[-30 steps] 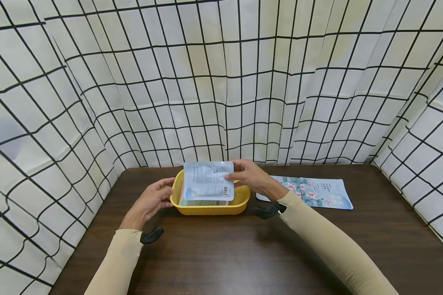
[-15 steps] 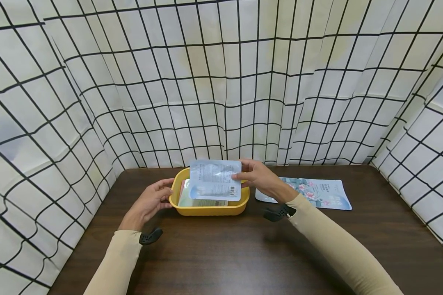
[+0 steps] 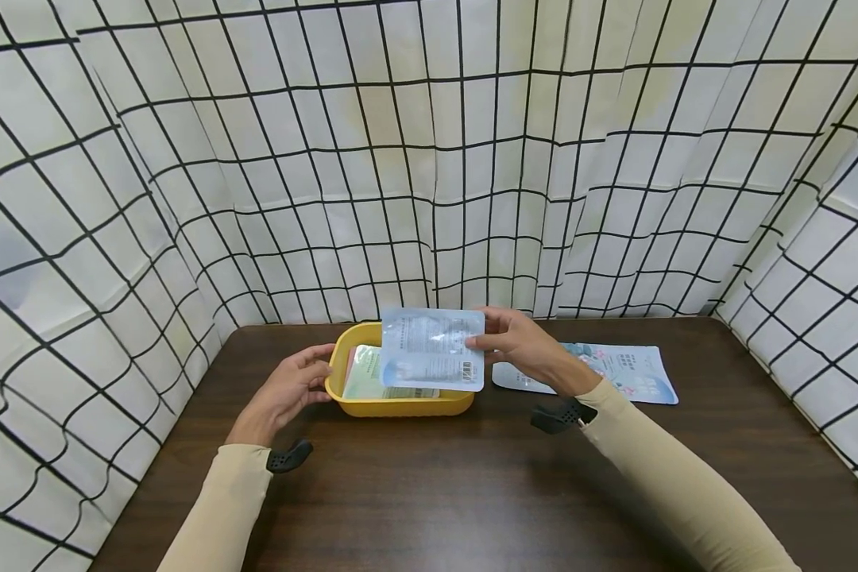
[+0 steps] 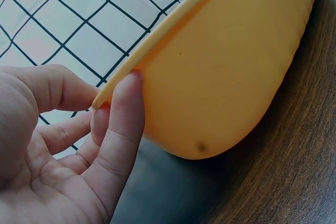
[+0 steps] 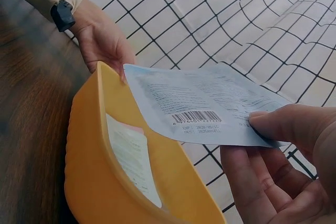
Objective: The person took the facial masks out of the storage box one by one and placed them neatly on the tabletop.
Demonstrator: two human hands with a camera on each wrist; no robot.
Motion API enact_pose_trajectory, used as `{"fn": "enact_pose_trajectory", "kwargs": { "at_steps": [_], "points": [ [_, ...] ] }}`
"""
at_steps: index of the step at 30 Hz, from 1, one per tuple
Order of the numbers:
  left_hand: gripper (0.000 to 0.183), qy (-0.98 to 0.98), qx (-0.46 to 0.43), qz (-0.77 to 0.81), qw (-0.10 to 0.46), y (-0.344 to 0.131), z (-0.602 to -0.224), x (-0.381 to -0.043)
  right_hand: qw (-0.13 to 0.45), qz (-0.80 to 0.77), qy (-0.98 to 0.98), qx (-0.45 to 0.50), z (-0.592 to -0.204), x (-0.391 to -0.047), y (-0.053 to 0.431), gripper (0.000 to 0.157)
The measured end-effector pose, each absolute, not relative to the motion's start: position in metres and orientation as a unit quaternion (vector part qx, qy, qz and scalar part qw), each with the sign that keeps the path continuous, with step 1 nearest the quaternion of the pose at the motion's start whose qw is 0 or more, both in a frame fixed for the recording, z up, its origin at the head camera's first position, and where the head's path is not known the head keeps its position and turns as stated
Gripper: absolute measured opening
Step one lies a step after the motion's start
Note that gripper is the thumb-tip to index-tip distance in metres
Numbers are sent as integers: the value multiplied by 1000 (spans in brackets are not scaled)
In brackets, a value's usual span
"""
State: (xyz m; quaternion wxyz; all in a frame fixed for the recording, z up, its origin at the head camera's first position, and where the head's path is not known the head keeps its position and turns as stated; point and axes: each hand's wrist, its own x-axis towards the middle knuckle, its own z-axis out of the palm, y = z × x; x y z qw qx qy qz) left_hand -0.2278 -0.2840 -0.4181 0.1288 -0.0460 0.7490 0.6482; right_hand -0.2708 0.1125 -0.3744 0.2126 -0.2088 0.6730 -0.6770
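A light-blue printed sachet (image 3: 429, 349) is pinched at its right edge between the thumb and fingers of my right hand (image 3: 522, 345). Its back, with small text and a barcode, faces up in the right wrist view. The sachet hangs over a yellow plastic basket (image 3: 407, 407). Inside the basket lies a pale green sachet (image 3: 363, 373), partly covered from view, with a pinkish edge behind it. My left hand (image 4: 79, 129) pinches the basket's rim at its left end, thumb and fingertips on either side.
Pale blue sachets with pink flowers (image 3: 636, 373) lie flat on the dark wooden table (image 3: 415, 492), right of the basket and partly behind my right forearm. White cloth with a black grid (image 3: 429, 159) encloses the table's back and sides.
My right hand has carried the light-blue sachet to the right, uncovering more of the pale green one in the basket. My left hand has stayed at the rim.
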Motion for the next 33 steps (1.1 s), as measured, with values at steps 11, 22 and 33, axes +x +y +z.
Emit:
{"fn": "enact_pose_trajectory", "kwargs": {
  "at_steps": [11, 22, 33],
  "points": [
    [60, 749, -42, 648, 132, -284, -418, -227, 206, -673, 681, -202, -373, -262, 132, 48],
    [59, 751, -48, 646, 127, -284, -417, -228, 191, -679, 681, -195, -376, -252, 154, 48],
    [59, 748, -48, 649, 129, -285, -418, -229, 197, -657, 708, -164, -388, -238, 177, 51]
  ]
}}
